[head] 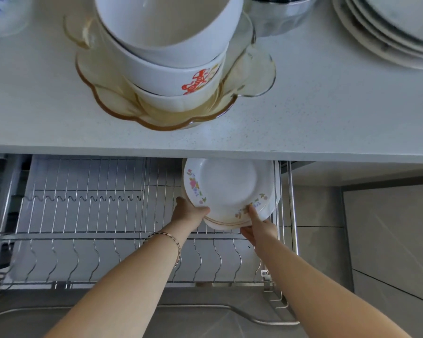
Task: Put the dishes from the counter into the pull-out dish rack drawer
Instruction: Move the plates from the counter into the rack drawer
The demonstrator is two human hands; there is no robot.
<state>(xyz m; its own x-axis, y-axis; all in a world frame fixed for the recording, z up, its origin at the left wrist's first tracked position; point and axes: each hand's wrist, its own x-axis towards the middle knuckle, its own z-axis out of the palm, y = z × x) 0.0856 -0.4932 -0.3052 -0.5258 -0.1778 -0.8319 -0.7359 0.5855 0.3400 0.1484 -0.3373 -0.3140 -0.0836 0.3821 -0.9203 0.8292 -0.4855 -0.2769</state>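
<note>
Counter up top carries stacked white bowls in an amber glass dish, plus a plate pile at right. Below it, the wire dish rack drawer is pulled out. A stack of floral plates sits over its right end, tilted. Left hand grips the stack's lower-left rim, fingers curled under; right hand holds the lower-right rim, thumb on top.

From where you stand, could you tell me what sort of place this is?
Most likely a home kitchen: a speckled white counter carries stacked bowls and plates, and below it a wire dish rack drawer is pulled out, with both hands lowering floral plates into it.
</note>
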